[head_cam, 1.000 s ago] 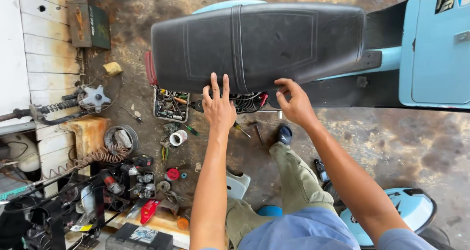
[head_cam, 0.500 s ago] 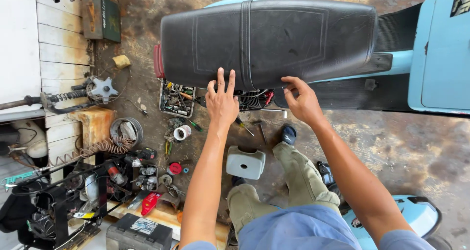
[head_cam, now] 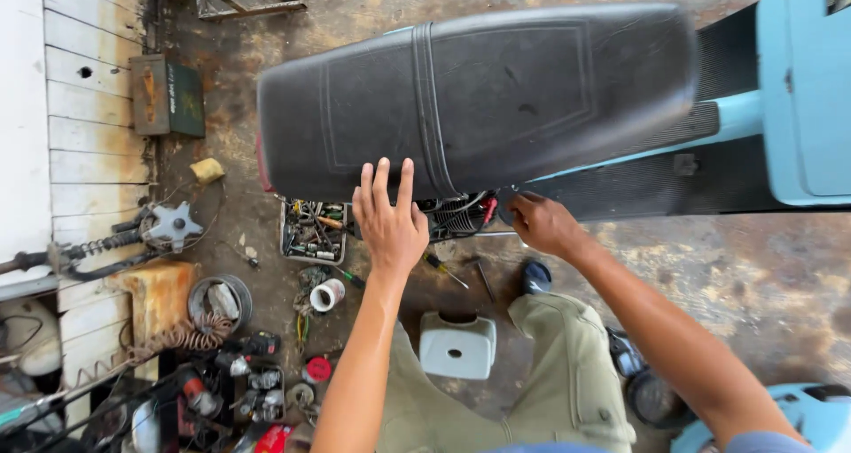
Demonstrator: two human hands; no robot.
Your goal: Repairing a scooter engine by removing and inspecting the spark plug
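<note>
A long black scooter seat (head_cam: pixel 496 98) stretches across the top of the view, on a light blue scooter body (head_cam: pixel 798 89). My left hand (head_cam: pixel 388 222) lies flat against the seat's near edge, fingers spread and pointing up. My right hand (head_cam: pixel 542 224) curls under the seat's lower edge by the black floorboard (head_cam: pixel 674 178), fingertips hidden beneath it. Wiring and engine parts (head_cam: pixel 461 214) show below the seat between my hands.
A tray of small tools (head_cam: pixel 310 231) lies on the dirty floor left of my hand. A small grey stool (head_cam: pixel 456 347), a tape roll (head_cam: pixel 326 295), a screwdriver (head_cam: pixel 443 271), a green metal box (head_cam: pixel 168 94) and scattered parts (head_cam: pixel 239 373) crowd the lower left. A white plank wall (head_cam: pixel 53 107) borders the left.
The view has moved closer over the seat. My right hand has slid from on the seat's edge to under it. My left hand stays flat on the edge.
</note>
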